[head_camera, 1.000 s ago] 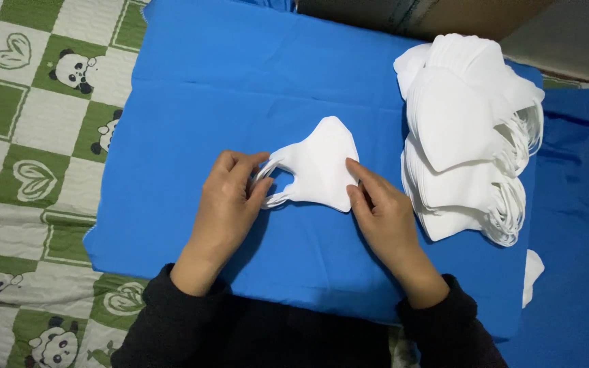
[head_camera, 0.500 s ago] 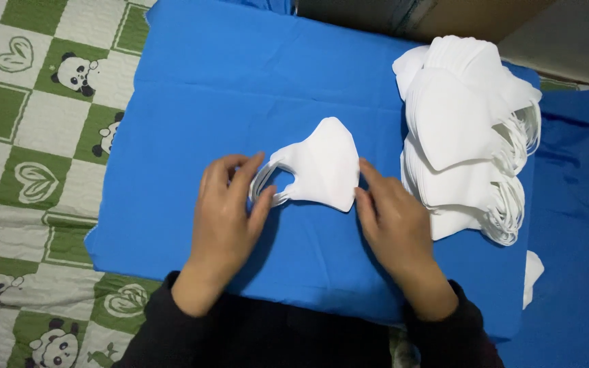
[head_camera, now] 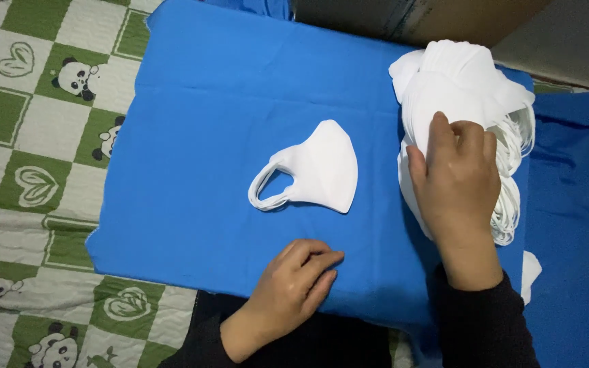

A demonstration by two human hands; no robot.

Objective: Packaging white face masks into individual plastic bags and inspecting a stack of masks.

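My right hand (head_camera: pixel 457 178) lies open-fingered on the stack of white masks (head_camera: pixel 468 109), best peeling only the top one, while my left hand (head_camera: pixel 293 286) rests loosely curled, holding nothing, below the folded mask (head_camera: pixel 322 169) on the blue cloth (head_camera: pixel 206 123).

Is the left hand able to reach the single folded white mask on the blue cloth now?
Probably yes. The left hand rests on the blue cloth just below the folded mask, with only bare cloth between them. The right hand is away on the mask pile.
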